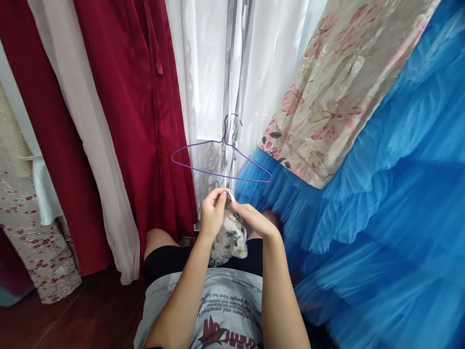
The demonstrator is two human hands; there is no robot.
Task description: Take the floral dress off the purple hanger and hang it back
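A small floral cloth garment (232,237), pale with blue, green and yellow print, hangs bunched from my hands over my lap. My left hand (213,209) pinches its upper edge between thumb and fingers. On the other side my right hand (250,217) has its fingers closed on the same edge; the fingertips are slightly blurred. A thin purple hanger (203,170) hangs just beyond my hands, in front of white fabric, with nothing on it. The lower part of the garment rests on my black shorts.
Dark red drapes (123,97) and a sheer pale drape (78,97) hang at left, beside a beaded floral cloth (54,257). White fabric (207,72) hangs ahead. A beige floral garment (327,111) and a full blue tulle skirt (385,242) crowd the right. Dark tiled floor (90,310) shows lower left.
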